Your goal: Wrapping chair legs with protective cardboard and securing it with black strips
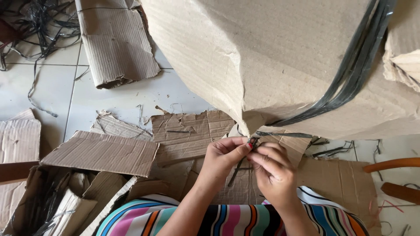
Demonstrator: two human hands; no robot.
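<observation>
A big bundle of brown cardboard (280, 61) fills the upper right, bound by a dark grey plastic strap (354, 65) running diagonally across it. Below the bundle's lower corner, my left hand (223, 157) and my right hand (273, 170) meet fingertip to fingertip. Both pinch the loose ends of the strap (253, 142). One end trails right along the bundle's underside, another hangs down between my hands. My lap in striped, many-coloured cloth (227, 218) is at the bottom.
Torn cardboard sheets (103, 153) lie on the white tiled floor (52, 87). A rolled piece of cardboard (116, 39) lies at the top left beside a tangle of dark straps (35, 22). An open box (48, 201) is at the lower left. Wooden pieces (391, 164) show at the right edge.
</observation>
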